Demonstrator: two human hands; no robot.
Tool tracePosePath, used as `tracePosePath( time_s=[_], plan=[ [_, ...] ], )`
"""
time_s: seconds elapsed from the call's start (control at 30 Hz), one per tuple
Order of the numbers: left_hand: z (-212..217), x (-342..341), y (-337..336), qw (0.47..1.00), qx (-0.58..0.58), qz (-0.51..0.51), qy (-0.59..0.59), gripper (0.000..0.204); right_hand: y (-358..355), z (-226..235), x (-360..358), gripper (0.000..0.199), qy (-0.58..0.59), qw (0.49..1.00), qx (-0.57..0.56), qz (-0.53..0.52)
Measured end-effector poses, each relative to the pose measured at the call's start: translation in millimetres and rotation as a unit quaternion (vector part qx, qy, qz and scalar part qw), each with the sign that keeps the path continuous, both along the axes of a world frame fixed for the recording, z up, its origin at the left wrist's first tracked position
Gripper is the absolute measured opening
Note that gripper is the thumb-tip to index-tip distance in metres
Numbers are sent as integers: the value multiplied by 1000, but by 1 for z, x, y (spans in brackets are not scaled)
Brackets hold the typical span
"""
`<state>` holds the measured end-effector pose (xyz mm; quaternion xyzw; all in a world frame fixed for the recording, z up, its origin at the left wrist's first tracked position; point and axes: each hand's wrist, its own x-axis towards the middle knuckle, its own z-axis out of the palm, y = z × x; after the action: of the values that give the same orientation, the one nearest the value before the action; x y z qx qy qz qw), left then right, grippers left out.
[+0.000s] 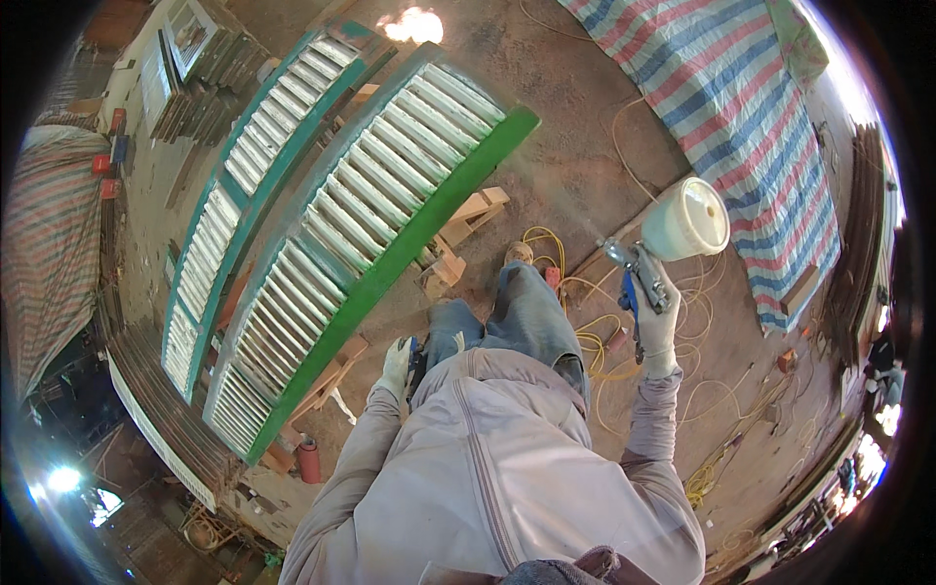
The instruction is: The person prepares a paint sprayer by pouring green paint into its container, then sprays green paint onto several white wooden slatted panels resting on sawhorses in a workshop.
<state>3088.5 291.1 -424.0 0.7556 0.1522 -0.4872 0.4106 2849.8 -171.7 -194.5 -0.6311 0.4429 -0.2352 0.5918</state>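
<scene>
At the far left we are seeing a striped tarp (44, 253) draped over a heap, and beside it a stack of frames (200, 49) leaning near the wall. Next, two louvred shutters are lying side by side on wooden trestles: the far shutter (255, 185) with a dark green frame, and the near shutter (361, 244) with a bright green edge facing us. A red can (309, 460) is standing on the floor below the near shutter's lower end. Our left hand (397, 364), gloved, is hanging by our knee just beside that green edge; it is curling loosely, and we cannot tell whether it is gripping anything. Yellow hose (595, 341) is lying in loops on the floor past our legs. Our right hand (655, 317), also gloved, is clenching around the handle of a spray gun (639, 268), held raised to our right, well apart from the shutters, its white cup (685, 219) sitting on top. Beyond it another striped sheet (726, 117) is covering the floor.
</scene>
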Motion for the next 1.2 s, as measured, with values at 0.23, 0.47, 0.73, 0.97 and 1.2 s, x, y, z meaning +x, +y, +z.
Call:
tracePosePath(
  time_s=[0.23, 0.47, 0.73, 0.97, 1.2],
  plan=[
    [24, 12, 12, 993, 32, -110, 28, 30, 51, -39, -28, 41, -23, 999, -4, -23],
    [34, 24, 68, 990, 76, -118, -12, 34, 40, -93, -36, 43, -68, 975, -189, -97],
    [42, 18, 112, 983, 92, -160, 19, 26, 58, -100, -38, 42, -132, 977, -51, -156],
    [47, 30, 72, 980, 80, -180, -4, 25, 95, -78, -56, 40, -116, 990, -5, -78],
    [48, 33, 24, 972, 45, -228, -27, 26, 56, -97, -40, 39, -127, 982, -69, -122]
  ],
)
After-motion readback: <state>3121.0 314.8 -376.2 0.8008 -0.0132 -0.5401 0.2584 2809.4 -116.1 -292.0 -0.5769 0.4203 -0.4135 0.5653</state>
